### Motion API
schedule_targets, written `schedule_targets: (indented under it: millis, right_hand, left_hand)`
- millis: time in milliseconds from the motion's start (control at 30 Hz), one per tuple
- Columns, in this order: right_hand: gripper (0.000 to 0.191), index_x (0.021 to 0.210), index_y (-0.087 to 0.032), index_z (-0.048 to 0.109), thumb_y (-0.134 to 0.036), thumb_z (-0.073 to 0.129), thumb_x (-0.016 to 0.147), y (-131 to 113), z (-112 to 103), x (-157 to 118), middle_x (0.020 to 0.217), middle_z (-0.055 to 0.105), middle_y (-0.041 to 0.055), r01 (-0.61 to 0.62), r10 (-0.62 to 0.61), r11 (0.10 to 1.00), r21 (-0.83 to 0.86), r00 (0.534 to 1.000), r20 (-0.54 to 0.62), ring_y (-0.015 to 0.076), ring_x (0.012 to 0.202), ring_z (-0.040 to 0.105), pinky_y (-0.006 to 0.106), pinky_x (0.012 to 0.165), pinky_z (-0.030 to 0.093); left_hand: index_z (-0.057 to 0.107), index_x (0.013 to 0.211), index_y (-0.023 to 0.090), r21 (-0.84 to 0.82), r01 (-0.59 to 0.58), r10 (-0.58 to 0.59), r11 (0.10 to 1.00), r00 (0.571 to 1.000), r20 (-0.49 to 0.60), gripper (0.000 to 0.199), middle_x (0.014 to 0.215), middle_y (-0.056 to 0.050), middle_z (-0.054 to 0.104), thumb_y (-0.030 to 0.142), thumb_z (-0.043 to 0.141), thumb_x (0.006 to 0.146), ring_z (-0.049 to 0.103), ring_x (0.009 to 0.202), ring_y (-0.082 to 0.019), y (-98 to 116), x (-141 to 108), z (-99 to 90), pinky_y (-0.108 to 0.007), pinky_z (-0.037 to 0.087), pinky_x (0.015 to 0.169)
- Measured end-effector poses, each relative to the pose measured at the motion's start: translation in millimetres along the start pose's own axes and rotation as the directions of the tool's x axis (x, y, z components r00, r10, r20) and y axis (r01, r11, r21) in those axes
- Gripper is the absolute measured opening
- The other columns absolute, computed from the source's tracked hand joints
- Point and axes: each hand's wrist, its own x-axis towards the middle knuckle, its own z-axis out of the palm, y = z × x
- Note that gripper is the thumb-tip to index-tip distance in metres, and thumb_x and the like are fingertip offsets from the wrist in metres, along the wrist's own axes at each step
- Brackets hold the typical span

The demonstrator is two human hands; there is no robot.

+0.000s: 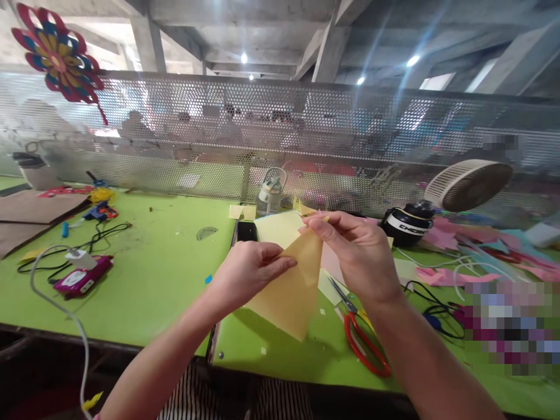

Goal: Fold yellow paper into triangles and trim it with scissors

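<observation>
A folded sheet of orange-yellow paper (289, 297) hangs above the green table between my hands. My left hand (249, 268) pinches its left edge between thumb and fingers. At the paper's upper corner, my right hand (354, 245) closes thumb and fingertips on it. Red-handled scissors (363, 344) lie on the table below my right hand, blades pointing up and left. Pale yellow paper (280, 228) lies behind the held sheet, next to a black phone (247, 231).
A clear bottle (269, 195) stands by the perforated metal screen (188, 128). On the right are a black jug (409, 224), a fan (470, 184) and pink paper (459, 276). A purple power strip (83, 277) with cables lies left.
</observation>
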Motion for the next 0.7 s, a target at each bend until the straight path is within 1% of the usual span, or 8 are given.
schedule_targets:
  millis: [200,267,367,500,533,567,633,700]
  right_hand:
    - [0.02,0.084,-0.025,0.075,-0.043,0.067,0.084,-3.0,-2.5,0.5,0.089,0.075,0.0019,-0.012,0.013,1.0,-0.013,0.999,0.034,0.0173,0.086,0.068,0.033,0.08,0.056]
    - [0.031,0.1,-0.024,0.073,-0.049,0.066,0.084,-0.5,-3.6,-2.0,0.093,0.075,0.004,-0.082,0.076,0.996,0.047,0.989,0.125,0.0183,0.086,0.068,0.033,0.078,0.057]
    - [0.05,0.115,-0.022,0.064,-0.054,0.071,0.077,4.7,-5.5,-7.4,0.091,0.073,0.0048,-0.202,0.176,0.978,0.056,0.937,0.303,0.0182,0.075,0.068,0.031,0.065,0.058]
    - [0.032,0.089,-0.023,0.067,-0.053,0.07,0.078,9.1,-11.0,-7.8,0.075,0.07,0.0005,-0.222,0.239,0.971,-0.091,0.926,0.293,0.0147,0.061,0.064,0.023,0.05,0.051]
    - [0.032,0.086,-0.022,0.066,-0.053,0.069,0.079,9.7,-12.7,-6.2,0.073,0.069,0.0006,-0.263,0.279,0.96,-0.092,0.894,0.352,0.0148,0.061,0.064,0.023,0.049,0.05]
    - [0.032,0.086,-0.022,0.066,-0.053,0.069,0.079,10.5,-14.1,-4.4,0.074,0.07,0.001,-0.326,0.33,0.941,-0.087,0.835,0.44,0.0151,0.061,0.065,0.023,0.05,0.05]
    - [0.032,0.089,-0.021,0.067,-0.05,0.071,0.078,13.7,-16.0,-1.5,0.078,0.072,0.0024,-0.452,0.421,0.885,-0.112,0.674,0.607,0.0154,0.063,0.066,0.023,0.051,0.05]
    - [0.031,0.091,-0.02,0.067,-0.048,0.071,0.079,19.7,-16.2,-1.3,0.082,0.073,0.0036,-0.514,0.458,0.846,-0.143,0.562,0.688,0.0159,0.065,0.067,0.024,0.054,0.051]
  left_hand:
    - [0.042,0.06,0.018,-0.085,0.034,-0.033,0.996,0.999,0.012,0.042,0.055,0.006,0.035,0.049,0.055,0.086,0.034,0.05,-0.008,-4.3,-1.2,3.9,-0.022,0.02,0.045]
    - [0.045,0.061,0.018,-0.199,0.047,-0.053,0.979,0.998,-0.026,0.043,0.055,0.005,0.04,0.051,0.057,0.085,0.037,0.049,-0.007,-6.2,-0.6,5.7,-0.021,0.022,0.044]
    - [0.058,0.07,0.016,-0.463,0.002,-0.075,0.886,0.987,-0.141,0.04,0.063,0.002,0.056,0.053,0.061,0.083,0.047,0.053,-0.008,-8.1,4.0,6.2,-0.019,0.034,0.046]
    - [0.069,0.094,0.015,-0.629,-0.181,0.029,0.756,0.969,-0.244,0.034,0.09,-0.005,0.07,0.047,0.069,0.081,0.063,0.078,-0.014,-7.9,11.5,-1.3,-0.024,0.051,0.067]
    - [0.069,0.101,0.016,-0.634,-0.221,0.06,0.741,0.962,-0.266,0.036,0.095,-0.006,0.071,0.045,0.07,0.081,0.064,0.084,-0.015,-7.6,12.3,-4.5,-0.025,0.052,0.073]
    - [0.068,0.107,0.017,-0.63,-0.252,0.076,0.735,0.953,-0.292,0.038,0.098,-0.006,0.071,0.044,0.07,0.081,0.065,0.087,-0.015,-7.3,12.5,-7.8,-0.025,0.052,0.076]
    - [0.068,0.111,0.017,-0.61,-0.275,0.065,0.743,0.937,-0.344,0.041,0.096,-0.007,0.072,0.044,0.07,0.081,0.065,0.086,-0.015,-7.5,11.7,-14.0,-0.026,0.052,0.075]
    - [0.071,0.103,0.016,-0.59,-0.258,0.026,0.765,0.928,-0.372,0.037,0.088,-0.006,0.072,0.044,0.07,0.081,0.063,0.078,-0.014,-9.5,10.2,-18.0,-0.025,0.05,0.069]
